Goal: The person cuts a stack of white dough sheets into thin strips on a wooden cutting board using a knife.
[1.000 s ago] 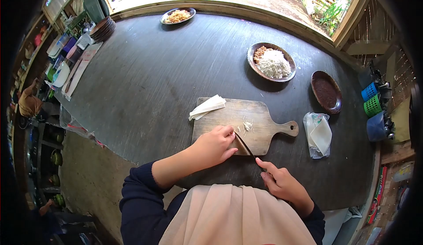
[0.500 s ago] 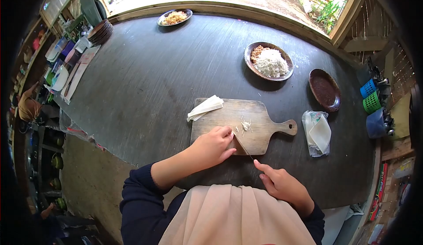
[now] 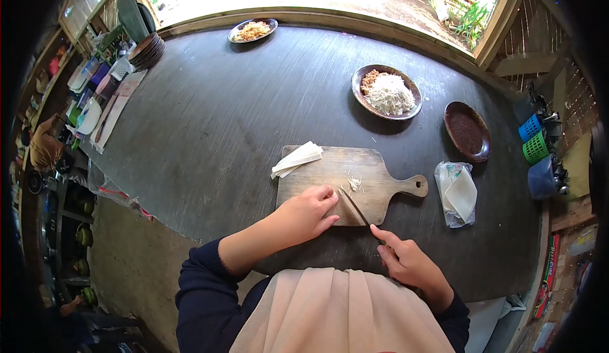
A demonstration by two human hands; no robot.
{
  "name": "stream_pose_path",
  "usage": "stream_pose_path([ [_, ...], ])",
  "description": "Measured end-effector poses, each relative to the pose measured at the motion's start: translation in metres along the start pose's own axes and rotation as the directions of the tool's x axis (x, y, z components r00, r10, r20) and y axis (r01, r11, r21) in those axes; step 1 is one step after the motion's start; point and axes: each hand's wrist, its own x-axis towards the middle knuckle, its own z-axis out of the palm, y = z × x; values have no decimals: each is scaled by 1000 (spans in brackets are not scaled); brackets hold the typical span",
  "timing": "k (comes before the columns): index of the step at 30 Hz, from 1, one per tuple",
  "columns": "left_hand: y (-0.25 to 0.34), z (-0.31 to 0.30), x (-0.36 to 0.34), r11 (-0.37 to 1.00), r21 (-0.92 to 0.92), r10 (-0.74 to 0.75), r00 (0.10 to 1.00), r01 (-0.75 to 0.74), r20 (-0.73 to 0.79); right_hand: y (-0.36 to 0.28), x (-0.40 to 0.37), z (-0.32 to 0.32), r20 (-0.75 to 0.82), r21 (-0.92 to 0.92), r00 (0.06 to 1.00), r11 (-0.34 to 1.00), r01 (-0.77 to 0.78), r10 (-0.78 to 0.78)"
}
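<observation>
My right hand (image 3: 409, 263) is closed around the handle of a knife (image 3: 356, 207), whose blade slants up and left over the wooden cutting board (image 3: 355, 156). Curled fingers of my left hand (image 3: 307, 212) press down on the board just left of the blade; whatever lies beneath them is hidden. A small heap of thin white shreds (image 3: 354, 183) sits on the board beyond the knife tip. Flat white strips (image 3: 298, 159), stacked and slightly fanned, rest across the board's upper left corner.
Beyond the board stands a plate (image 3: 415, 108) of white shreds and brown bits. An oval brown dish (image 3: 468, 131) and a plastic packet of white sheets (image 3: 458, 194) lie to the right. Another plate of food (image 3: 252, 31) is near the window. Stacked plates (image 3: 146, 51) stand far left.
The knife has shifted slightly right, away from my left fingertips, and its blade shows more clearly. My right hand has moved a little right with it. My left hand has barely moved.
</observation>
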Motion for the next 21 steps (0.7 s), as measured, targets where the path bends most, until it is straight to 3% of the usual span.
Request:
stream_pose_path([
  [14,2,-8,1,999,-36,-22,997,24,71,-2,-1,-4,43,-29,999,999,17,-16],
  [21,1,-1,0,1000,29,8,1000,-9,24,-1,-1,-3,31,-1,999,1000,-23,23],
])
